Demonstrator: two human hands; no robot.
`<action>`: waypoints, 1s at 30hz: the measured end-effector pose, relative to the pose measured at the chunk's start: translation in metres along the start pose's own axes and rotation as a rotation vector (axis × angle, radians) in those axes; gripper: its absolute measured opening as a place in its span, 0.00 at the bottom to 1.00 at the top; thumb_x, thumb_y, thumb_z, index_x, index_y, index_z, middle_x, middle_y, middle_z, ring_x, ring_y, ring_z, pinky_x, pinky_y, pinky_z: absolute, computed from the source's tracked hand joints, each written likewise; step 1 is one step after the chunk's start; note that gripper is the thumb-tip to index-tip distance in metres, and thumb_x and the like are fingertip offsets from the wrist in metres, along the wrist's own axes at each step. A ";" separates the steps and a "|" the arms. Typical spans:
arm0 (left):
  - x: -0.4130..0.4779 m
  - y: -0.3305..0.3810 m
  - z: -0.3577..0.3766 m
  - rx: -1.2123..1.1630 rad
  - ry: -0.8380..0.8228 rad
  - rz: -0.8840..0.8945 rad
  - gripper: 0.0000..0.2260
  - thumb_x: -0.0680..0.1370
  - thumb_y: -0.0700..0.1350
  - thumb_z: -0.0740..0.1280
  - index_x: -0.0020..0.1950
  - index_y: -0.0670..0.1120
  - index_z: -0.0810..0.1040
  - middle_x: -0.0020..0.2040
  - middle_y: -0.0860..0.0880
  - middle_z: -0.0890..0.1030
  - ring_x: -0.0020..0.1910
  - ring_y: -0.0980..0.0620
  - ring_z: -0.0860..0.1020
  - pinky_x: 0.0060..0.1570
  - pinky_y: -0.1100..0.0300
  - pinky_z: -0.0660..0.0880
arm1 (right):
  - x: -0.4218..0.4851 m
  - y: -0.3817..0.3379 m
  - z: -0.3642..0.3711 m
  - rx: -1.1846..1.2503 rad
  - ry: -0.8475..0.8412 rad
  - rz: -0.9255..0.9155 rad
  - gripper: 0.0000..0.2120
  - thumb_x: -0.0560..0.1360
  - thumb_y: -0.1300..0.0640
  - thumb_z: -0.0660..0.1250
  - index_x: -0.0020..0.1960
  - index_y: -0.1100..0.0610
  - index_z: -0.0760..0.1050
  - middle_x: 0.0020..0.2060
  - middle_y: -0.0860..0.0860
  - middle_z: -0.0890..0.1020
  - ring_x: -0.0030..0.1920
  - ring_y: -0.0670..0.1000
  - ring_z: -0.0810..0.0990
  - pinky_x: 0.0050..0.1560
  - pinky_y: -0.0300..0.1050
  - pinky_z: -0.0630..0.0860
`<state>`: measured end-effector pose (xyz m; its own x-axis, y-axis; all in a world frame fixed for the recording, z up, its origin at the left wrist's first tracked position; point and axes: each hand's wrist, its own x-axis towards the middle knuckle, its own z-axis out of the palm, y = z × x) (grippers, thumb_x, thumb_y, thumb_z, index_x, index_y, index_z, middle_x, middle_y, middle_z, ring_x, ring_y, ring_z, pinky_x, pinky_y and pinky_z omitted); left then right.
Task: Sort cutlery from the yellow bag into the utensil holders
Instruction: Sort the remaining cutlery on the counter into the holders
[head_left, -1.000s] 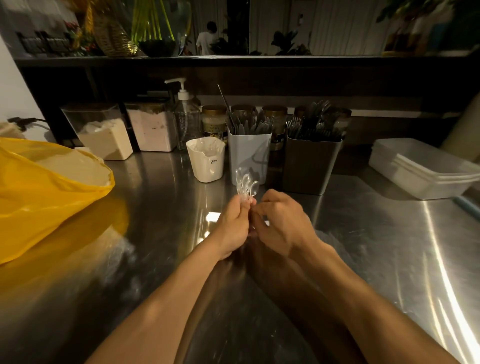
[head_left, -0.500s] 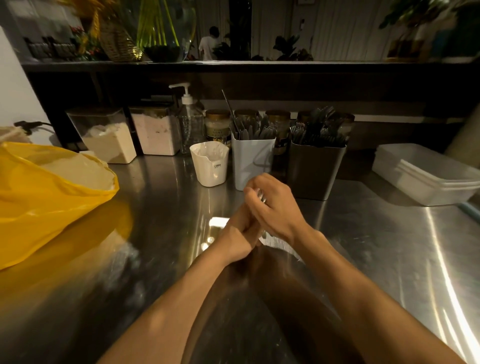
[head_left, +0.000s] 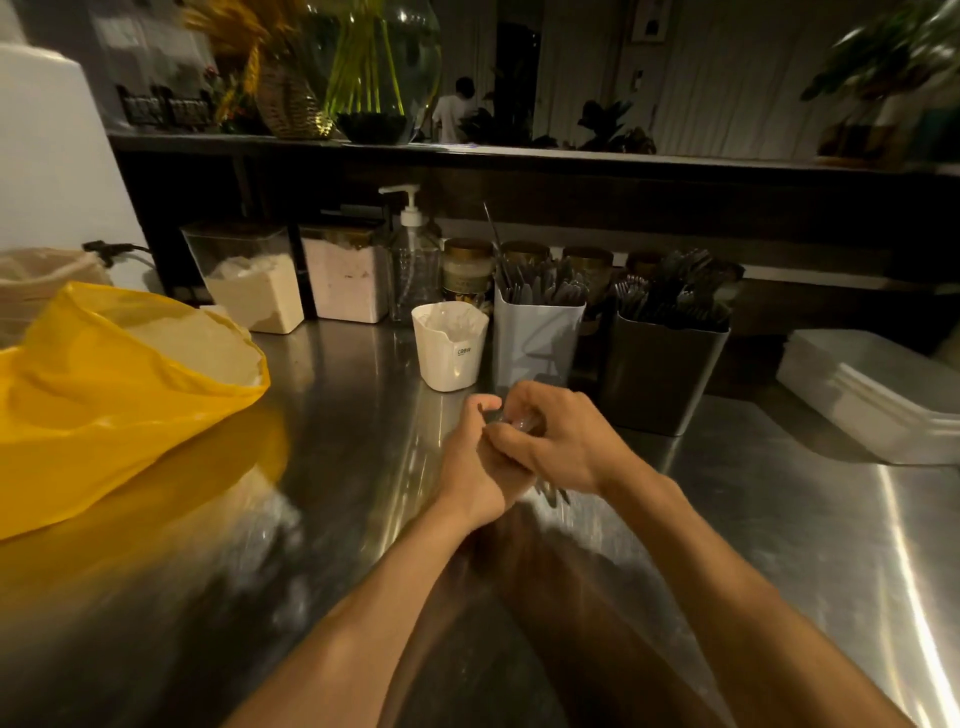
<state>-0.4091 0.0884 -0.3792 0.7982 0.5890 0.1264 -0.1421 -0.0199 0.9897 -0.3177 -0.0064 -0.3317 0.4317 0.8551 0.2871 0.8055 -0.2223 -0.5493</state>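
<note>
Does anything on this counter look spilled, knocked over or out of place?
Nothing looks spilled or broken. The yellow bag lies slumped on the counter, mouth open, and one thin stick juts up tilted from the pale holder, well above the rest. The left hand and right hand grip clear cutlery.

Left of the white plastic cup (head_left: 451, 348) with small dark lettering, the crumpled yellow plastic bag (head_left: 104, 405) casts a yellow reflection on the silver-grey brushed-steel bench (head_left: 779, 519), which is streaked with pale glare. Right of the cup come a pale grey rectangular holder (head_left: 535, 343), a dark grey rectangular holder (head_left: 660, 374) and a white lidded plastic tub (head_left: 872, 400). Just in front of the cup glints clear plastic cutlery (head_left: 524, 423).
</note>
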 end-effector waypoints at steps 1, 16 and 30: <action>0.002 0.004 -0.003 -0.108 0.034 -0.034 0.24 0.73 0.51 0.73 0.65 0.44 0.72 0.57 0.38 0.81 0.57 0.43 0.82 0.52 0.45 0.82 | 0.003 -0.001 -0.002 0.011 -0.033 0.030 0.07 0.76 0.45 0.69 0.50 0.47 0.76 0.44 0.46 0.81 0.43 0.46 0.80 0.40 0.40 0.76; 0.088 0.009 -0.067 0.537 0.426 0.229 0.28 0.69 0.47 0.79 0.63 0.45 0.69 0.59 0.44 0.76 0.57 0.47 0.77 0.54 0.57 0.77 | 0.120 -0.036 -0.026 -0.128 0.127 0.009 0.06 0.81 0.56 0.66 0.55 0.55 0.70 0.45 0.49 0.77 0.44 0.49 0.79 0.37 0.42 0.77; 0.141 -0.011 -0.093 0.558 0.393 0.180 0.45 0.62 0.54 0.80 0.73 0.49 0.62 0.66 0.50 0.68 0.63 0.54 0.70 0.61 0.58 0.73 | 0.229 -0.040 0.008 -0.530 0.001 0.156 0.14 0.79 0.58 0.66 0.62 0.63 0.75 0.46 0.56 0.78 0.46 0.56 0.80 0.42 0.46 0.75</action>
<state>-0.3491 0.2469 -0.3788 0.5047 0.7839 0.3616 0.1533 -0.4937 0.8560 -0.2543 0.2015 -0.2502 0.5625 0.7927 0.2350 0.8259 -0.5518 -0.1155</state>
